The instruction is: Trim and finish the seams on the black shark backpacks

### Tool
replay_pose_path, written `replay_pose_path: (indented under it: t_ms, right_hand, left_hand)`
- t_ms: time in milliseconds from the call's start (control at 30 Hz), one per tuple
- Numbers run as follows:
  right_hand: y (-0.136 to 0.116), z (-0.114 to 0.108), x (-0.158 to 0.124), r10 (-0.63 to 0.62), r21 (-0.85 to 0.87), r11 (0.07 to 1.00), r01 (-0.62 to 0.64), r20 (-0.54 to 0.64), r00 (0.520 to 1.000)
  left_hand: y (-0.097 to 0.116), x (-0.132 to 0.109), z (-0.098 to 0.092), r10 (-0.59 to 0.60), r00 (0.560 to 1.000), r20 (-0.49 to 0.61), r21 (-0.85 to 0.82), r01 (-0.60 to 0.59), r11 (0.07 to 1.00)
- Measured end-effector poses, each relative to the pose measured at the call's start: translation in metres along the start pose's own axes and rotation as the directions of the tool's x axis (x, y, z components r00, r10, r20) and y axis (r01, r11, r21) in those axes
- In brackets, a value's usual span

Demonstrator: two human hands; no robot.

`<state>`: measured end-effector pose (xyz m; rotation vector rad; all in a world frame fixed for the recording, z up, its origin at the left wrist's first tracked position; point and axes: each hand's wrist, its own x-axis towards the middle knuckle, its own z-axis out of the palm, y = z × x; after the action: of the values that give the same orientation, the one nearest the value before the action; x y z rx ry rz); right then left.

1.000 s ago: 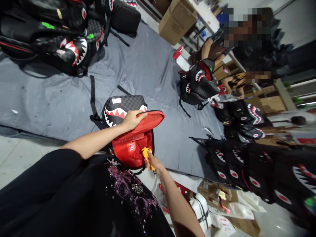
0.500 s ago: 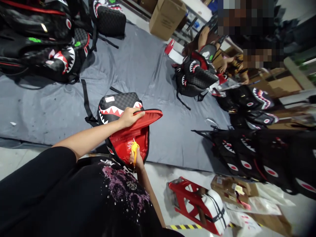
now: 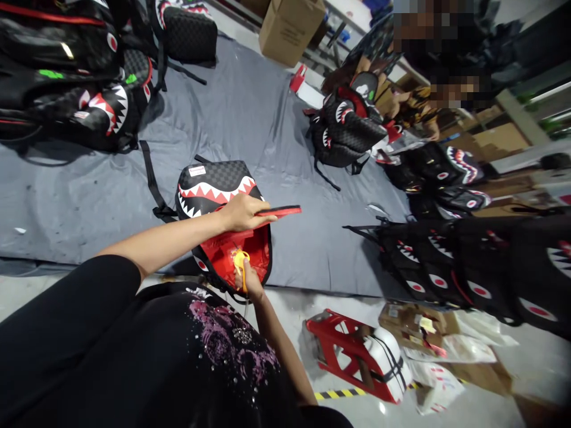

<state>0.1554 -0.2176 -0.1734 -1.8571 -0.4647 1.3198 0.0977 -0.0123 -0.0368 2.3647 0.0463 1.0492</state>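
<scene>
Red lining (image 3: 262, 252) shows inside the unzipped backpack (image 3: 218, 178), between eight and nine o'clock on the grey-cloth counter (image 3: 312, 249). The left hand (image 3: 241, 213), fingers pinched on the flap (image 3: 285, 211), could lose that narrow edge and drop it onto the right hand (image 3: 250, 282), curled snugly round a yellow tool (image 3: 241, 260) that might snag fabric if pushed carelessly. Piled backpacks (image 3: 80, 65) sit at ten o'clock, a carton (image 3: 292, 30) at twelve, a red-and-white frame (image 3: 357, 356) on the floor (image 3: 288, 309) at five.
</scene>
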Motion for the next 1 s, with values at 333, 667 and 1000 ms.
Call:
replay_pose_path:
  t_ms: [333,667,1000]
  right_hand:
    - [-0.113,-0.117,-0.018,0.237,-0.589,0.717,-0.373,-0.297,0.925]
    - [-0.117,-0.125,-0.049,0.307,-0.469,0.853,-0.227,0.1,0.946]
    - [-0.152,-0.116,-0.064,-0.104,-0.179,0.98,0.087,-0.084,0.991]
  left_hand:
    - [-0.023,-0.005,-0.01,-0.017,0.983,0.185,0.181,-0.017,0.983]
    - [0.002,-0.022,-0.022,-0.054,0.998,0.015,0.144,0.051,0.988]
    - [0.035,-0.136,0.062,-0.464,0.633,0.62,0.161,0.476,0.865]
